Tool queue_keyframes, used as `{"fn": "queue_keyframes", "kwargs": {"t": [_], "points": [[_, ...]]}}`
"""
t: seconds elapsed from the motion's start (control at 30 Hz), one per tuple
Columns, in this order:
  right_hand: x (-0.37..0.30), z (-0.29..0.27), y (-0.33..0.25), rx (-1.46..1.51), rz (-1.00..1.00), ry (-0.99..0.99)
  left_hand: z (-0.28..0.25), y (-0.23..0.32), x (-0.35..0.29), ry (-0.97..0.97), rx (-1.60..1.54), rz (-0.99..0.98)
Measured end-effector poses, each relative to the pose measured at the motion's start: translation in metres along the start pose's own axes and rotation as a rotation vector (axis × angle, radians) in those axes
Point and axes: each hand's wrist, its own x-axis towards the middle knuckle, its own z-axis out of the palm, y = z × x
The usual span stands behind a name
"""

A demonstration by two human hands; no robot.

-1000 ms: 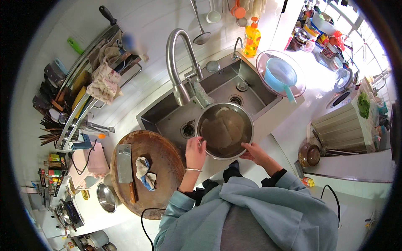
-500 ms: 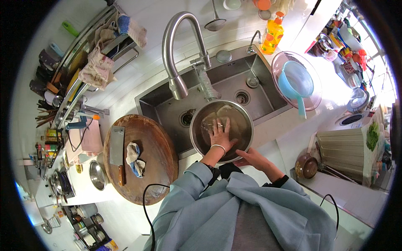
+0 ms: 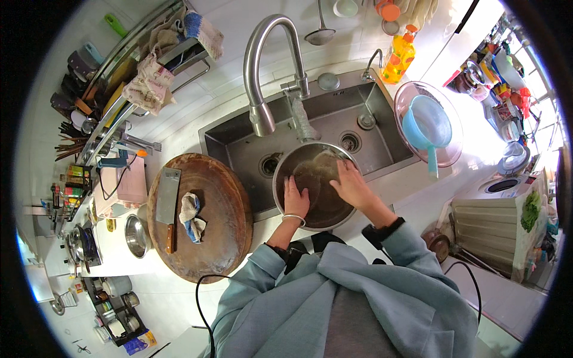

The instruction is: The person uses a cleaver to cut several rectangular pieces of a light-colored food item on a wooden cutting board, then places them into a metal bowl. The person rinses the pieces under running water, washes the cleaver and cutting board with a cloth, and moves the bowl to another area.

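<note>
A round steel bowl (image 3: 278,197) full of murky brownish water stands at the sink's front edge. Under the water's surface lies a pale brownish mass (image 3: 322,167), too blurred to name. My left hand (image 3: 296,200), a bangle on its wrist, is at the left inside of the bowl with its fingers stretched out. Over the right side of the bowl is my right hand (image 3: 353,186), fingers extended with their tips near the far right part of the pale mass. Neither hand visibly grips anything.
Behind the bowl is a steel sink (image 3: 239,149) under a tall faucet (image 3: 250,65). At left a round wooden chopping board (image 3: 227,238) bears a cleaver (image 3: 168,200) and a cloth (image 3: 192,218). To the right, a blue strainer (image 3: 427,122) rests in a clear basin (image 3: 455,152).
My left hand has drawn back from the middle of the bowl to its left side. My right hand has moved from the near rim up over the right side of the bowl.
</note>
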Motion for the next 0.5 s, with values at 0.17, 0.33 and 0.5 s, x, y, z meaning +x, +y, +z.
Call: {"fn": "queue_keyframes", "kwargs": {"t": [0.17, 0.33, 0.5], "points": [[0.023, 0.044, 0.0, 0.003, 0.201, -0.245, 0.014, 0.009, 0.012, -0.095, -0.099, -0.285], [0.038, 0.053, 0.012, 0.212, 0.328, -0.412, 0.024, 0.003, 0.026, -0.105, -0.38, -0.342], [0.042, 0.037, 0.012, 0.639, 0.404, -0.489, 0.02, -0.009, 0.028, -0.174, -0.629, -0.532]]}}
